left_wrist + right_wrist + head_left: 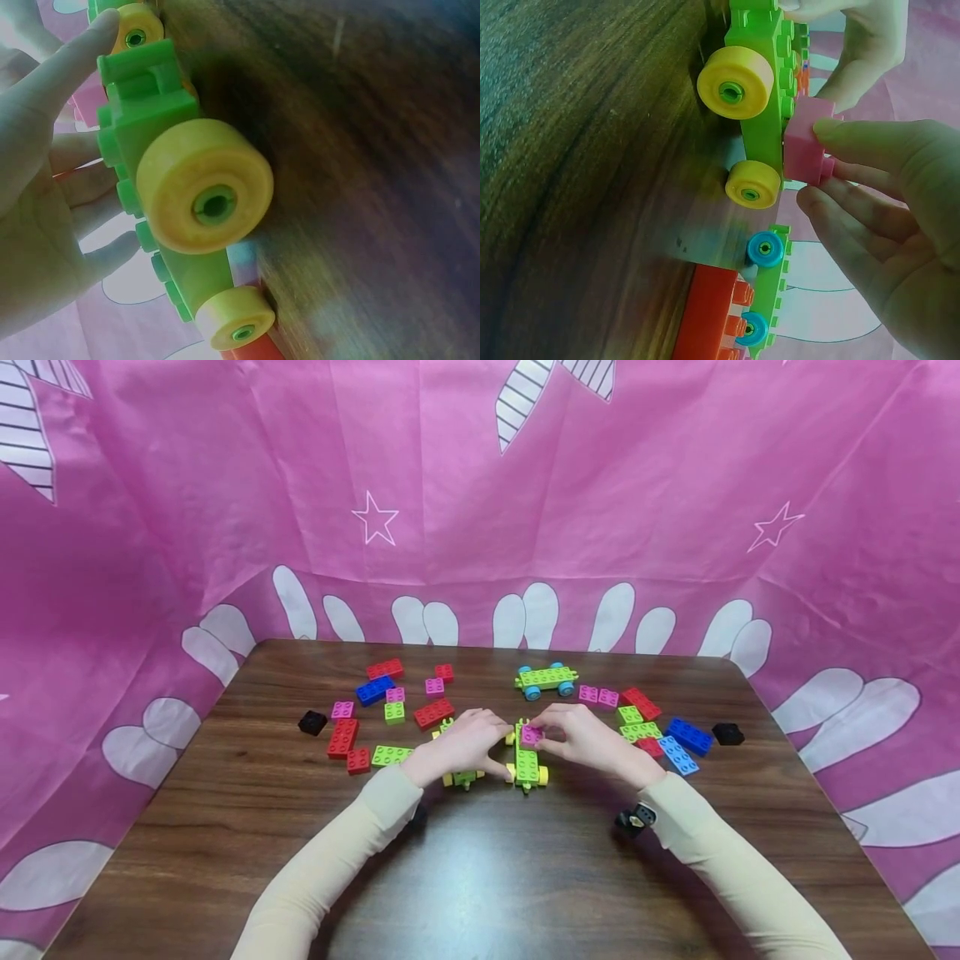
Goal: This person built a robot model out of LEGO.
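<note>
My right hand (581, 735) pinches a pink toy brick (804, 142) between thumb and fingers. The brick sits against the studs of a green wheeled base (527, 768) with yellow wheels, near its far end. At that base's left side, my left hand (468, 743) holds it with the thumb by the near wheel and the fingers by the far end. A second green base (206, 266) with yellow wheels stands beneath the left hand, partly hidden by it in the head view.
Behind the hands stands a green base (546, 677) with blue wheels. Loose bricks lie on both sides, including a red brick (342, 739), a dark blue brick (689, 737) and a light blue brick (678, 755). Black pieces (312, 722) lie farther out on the wooden table (465, 877).
</note>
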### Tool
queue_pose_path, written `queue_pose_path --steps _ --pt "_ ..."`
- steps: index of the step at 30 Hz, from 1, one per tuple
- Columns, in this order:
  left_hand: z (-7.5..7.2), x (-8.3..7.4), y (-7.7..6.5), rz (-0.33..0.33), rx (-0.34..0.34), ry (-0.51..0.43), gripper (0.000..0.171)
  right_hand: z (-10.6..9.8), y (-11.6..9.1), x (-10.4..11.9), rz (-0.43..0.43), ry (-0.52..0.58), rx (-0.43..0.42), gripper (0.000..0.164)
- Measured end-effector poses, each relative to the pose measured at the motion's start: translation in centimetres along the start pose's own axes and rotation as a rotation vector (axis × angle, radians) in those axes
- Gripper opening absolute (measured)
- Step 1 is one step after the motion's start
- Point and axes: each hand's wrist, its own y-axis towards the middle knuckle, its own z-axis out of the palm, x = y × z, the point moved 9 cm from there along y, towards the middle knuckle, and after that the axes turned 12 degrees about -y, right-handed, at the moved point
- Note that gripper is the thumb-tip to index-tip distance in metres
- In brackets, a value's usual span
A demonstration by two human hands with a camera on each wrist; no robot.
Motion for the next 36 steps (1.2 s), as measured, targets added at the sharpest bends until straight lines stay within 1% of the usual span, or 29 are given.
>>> queue_pose_path --steps 5,12,18,28,36 --pt "-0.02 0.01 0.03 0.004 0.002 -0.006 0.080 -0.08 0.01 0.07 -0.011 0.001 -0.016 0.031" --pt "-0.17 -0.03 0.12 0.020 -0.007 -0.003 0.078 0.04 0.02 -0.28 0.017 0.039 -0.005 0.034" --pt "-0.11 -0.09 0.21 0.023 -0.004 -0.002 0.078 0.05 -0.02 0.04 -0.007 0.024 -0.010 0.033" --pt "-0.14 -0.11 0.13 0.017 -0.001 -0.013 0.078 0.44 -0.13 -0.08 -0.013 -0.001 0.007 0.036" --pt "-0.28 -0.28 0.08 0.034 -0.013 -0.011 0.077 0.31 0.16 0.16 -0.026 0.016 -0.017 0.032"
